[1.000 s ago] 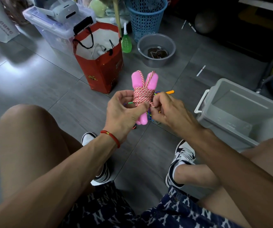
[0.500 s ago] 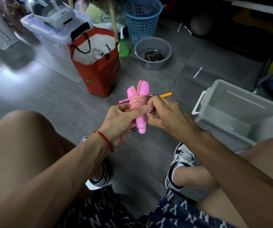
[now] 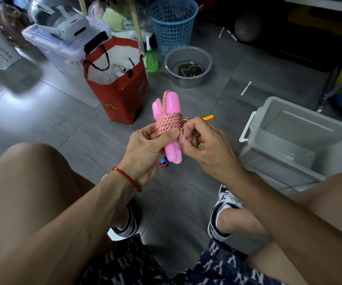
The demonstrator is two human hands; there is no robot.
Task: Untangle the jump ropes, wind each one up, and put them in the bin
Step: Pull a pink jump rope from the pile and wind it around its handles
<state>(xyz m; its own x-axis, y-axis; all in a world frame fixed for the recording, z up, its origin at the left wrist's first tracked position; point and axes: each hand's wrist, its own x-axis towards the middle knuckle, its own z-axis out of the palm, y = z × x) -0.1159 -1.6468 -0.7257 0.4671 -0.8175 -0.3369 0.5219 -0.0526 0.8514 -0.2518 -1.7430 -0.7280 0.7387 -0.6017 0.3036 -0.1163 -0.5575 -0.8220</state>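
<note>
Multicoloured rope [image 3: 188, 119] mostly hidden behind hands, left hand [image 3: 145, 149] gripping wound pink-handled jump rope [image 3: 169, 124], right hand [image 3: 203, 149] pinching its cord end, grey bin [image 3: 302, 140] nearby at right

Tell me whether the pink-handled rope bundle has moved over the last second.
Yes, slightly: the rope bundle has drifted left, toward the red bag and away from the grey bin.
</note>
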